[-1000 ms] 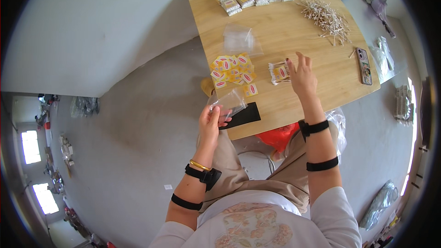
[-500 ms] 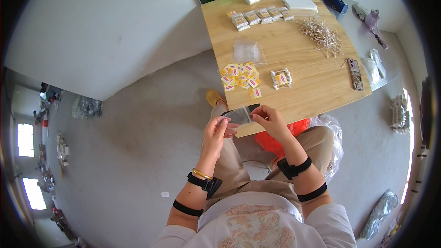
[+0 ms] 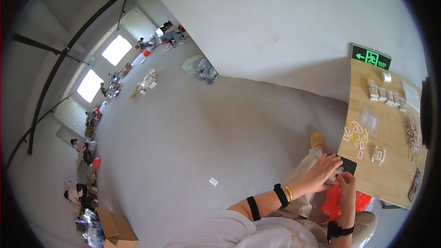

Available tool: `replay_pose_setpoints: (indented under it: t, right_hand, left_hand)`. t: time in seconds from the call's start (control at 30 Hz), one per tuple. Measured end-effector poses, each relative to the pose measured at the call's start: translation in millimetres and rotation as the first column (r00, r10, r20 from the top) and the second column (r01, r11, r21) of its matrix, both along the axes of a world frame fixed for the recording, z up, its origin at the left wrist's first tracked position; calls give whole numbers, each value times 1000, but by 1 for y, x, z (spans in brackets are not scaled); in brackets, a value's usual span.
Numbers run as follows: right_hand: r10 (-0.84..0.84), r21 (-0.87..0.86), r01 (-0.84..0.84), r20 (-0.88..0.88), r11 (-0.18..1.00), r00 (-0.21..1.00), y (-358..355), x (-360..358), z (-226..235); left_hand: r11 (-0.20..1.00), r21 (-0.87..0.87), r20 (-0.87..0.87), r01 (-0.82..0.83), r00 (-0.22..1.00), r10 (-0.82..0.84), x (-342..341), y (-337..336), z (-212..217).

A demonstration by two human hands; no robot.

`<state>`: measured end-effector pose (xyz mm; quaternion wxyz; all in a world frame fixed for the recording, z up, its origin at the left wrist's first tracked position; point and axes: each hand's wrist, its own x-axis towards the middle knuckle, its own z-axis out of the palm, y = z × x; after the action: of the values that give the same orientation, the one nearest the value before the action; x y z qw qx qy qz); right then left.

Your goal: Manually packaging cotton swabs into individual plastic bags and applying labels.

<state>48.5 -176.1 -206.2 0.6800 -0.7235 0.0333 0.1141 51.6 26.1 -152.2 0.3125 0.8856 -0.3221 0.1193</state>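
At the near left corner of the wooden table (image 3: 367, 174), my left hand (image 3: 321, 173) is stretched out with its fingers straight. My right hand (image 3: 346, 182) is beside it, thumb and fingers pinched on a small clear plastic bag (image 3: 339, 170) that the hands mostly cover. On the table, a pile of yellow printed cards (image 3: 356, 134) lies by the left edge, with flat clear bags (image 3: 369, 120) behind it. A bundle of cotton swabs with a yellow card (image 3: 378, 154) sits to their right. Loose cotton swabs (image 3: 413, 135) are heaped at the far right.
Packed swab bundles (image 3: 386, 95) line the table's back, near a white roll (image 3: 386, 77). A phone (image 3: 415, 185) lies at the right edge. A red plastic bag (image 3: 333, 202) hangs below the table. Far left are people and an open cardboard box (image 3: 115, 227).
The view has swung left, so the table now appears at the right. My left hand's fingers have straightened over the small bag; my right hand keeps its pinch.
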Motion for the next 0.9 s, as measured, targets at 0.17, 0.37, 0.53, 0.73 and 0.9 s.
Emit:
replay_pose_setpoints:
  t: [0.17,0.37,0.53,0.73,0.9]
  right_hand:
    - [24,1,-24,40,1000,999,12,-1,1]
    - [21,-63,-18,48,998,999,15,-5,5]
    - [46,69,-51,69,996,997,21,-9,4]
    - [-50,61,48,20,997,999,2,-17,0]
    - [-136,109,134,14,985,991,7,0,-2]
  left_hand:
    - [998,-61,-48,23,999,-26,5,1,-14]
    - [987,-150,-32,64,997,-70,6,8,-9]
    - [983,-154,-35,105,993,-112,1,14,-5]
    - [977,-170,-21,125,991,-131,9,10,-12]
    - [923,-386,-153,-3,986,-60,54,53,-90]
